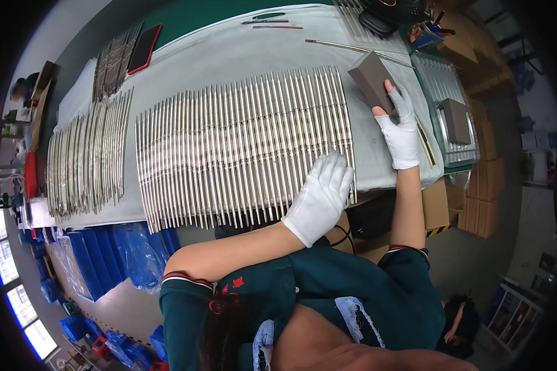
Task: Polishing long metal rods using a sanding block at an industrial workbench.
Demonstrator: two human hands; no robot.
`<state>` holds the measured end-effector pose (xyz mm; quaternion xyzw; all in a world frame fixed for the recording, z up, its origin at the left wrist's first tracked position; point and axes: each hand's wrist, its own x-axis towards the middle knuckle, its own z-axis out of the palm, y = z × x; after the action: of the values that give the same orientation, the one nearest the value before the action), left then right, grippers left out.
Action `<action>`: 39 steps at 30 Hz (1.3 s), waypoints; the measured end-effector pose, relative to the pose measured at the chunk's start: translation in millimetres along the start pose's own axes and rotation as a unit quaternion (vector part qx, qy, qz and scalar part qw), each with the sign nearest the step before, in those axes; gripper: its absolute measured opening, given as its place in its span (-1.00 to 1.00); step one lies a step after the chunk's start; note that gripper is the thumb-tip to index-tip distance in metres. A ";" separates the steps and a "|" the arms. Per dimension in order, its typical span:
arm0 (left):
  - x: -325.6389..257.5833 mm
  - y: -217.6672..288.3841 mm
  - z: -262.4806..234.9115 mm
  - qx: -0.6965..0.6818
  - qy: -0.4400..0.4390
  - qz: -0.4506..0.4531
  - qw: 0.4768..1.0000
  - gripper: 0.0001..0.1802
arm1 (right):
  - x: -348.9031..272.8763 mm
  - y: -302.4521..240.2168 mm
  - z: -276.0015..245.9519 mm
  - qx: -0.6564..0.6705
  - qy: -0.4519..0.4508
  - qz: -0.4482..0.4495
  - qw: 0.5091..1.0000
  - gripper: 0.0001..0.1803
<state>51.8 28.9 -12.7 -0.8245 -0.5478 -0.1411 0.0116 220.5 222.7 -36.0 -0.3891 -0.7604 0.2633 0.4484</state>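
A wide row of slim, shiny metal rods [241, 142] lies side by side on the white cloth [377, 176] of the table. My left hand [322, 198], in a white glove, lies flat over the lower right end of the row, fingers stretched out and touching the rods. To the right of the row, my right hand [399, 133] grips a dark grey rectangular block [371, 77] between thumb and fingers, above the cloth. Its glove leaves thumb tip and a fingertip bare. The block is tilted and apart from the rods.
A second group of rods [90, 157] lies at left, near a red-edged black phone [144, 49]. One single rod [359, 49] lies at the back right. Another grey block [457, 122] rests on a clear ribbed tray [439, 74]. Blue bins [93, 260] stand below the table.
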 end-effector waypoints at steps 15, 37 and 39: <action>-2.9 -11.6 -27.6 -0.164 0.115 -0.005 0.980 -0.24 | 64.6 -69.8 1.3 -0.118 -0.323 -0.136 0.929 -0.53; -1.3 -11.7 -23.6 -0.178 0.055 -0.014 0.982 -0.29 | 37.3 -4.9 -20.4 0.114 0.019 -0.005 0.993 -0.28; -0.2 -11.0 -22.3 -0.151 0.015 -0.005 0.988 -0.31 | 31.8 6.3 -15.7 0.028 0.044 -0.059 0.997 -0.30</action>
<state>36.8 29.2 7.2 -0.8116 -0.5246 -0.2347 -0.1050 227.3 253.3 -18.4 -0.3421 -0.7537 0.2401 0.5072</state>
